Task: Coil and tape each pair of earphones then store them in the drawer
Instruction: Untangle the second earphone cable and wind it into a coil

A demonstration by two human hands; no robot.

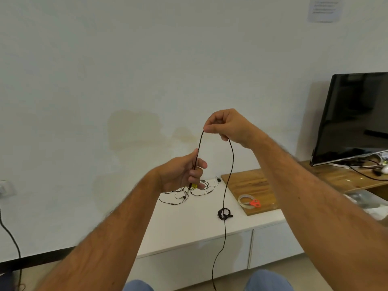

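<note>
A black earphone cable (pixel 230 162) runs between both raised hands. My left hand (pixel 182 173) grips its lower end, with a yellow bit showing under the fingers. My right hand (pixel 226 128) pinches the cable higher up, so it arcs over and hangs down past the cabinet front towards the floor. A coiled black pair of earphones (pixel 224 214) lies on the white cabinet top (pixel 189 225). Behind my left hand a loose tangle of thin earphones (pixel 189 193) is spread on the same top. A roll of clear tape (pixel 244 201) and orange scissors (pixel 255 203) lie on a wooden board (pixel 252 185).
Drawer fronts (pixel 273 246) run below the white top. A dark monitor (pixel 354 118) stands at the right on a wooden surface with cables. A black cord (pixel 12 240) hangs from a wall socket at far left. Blue-clad knees show at the bottom edge.
</note>
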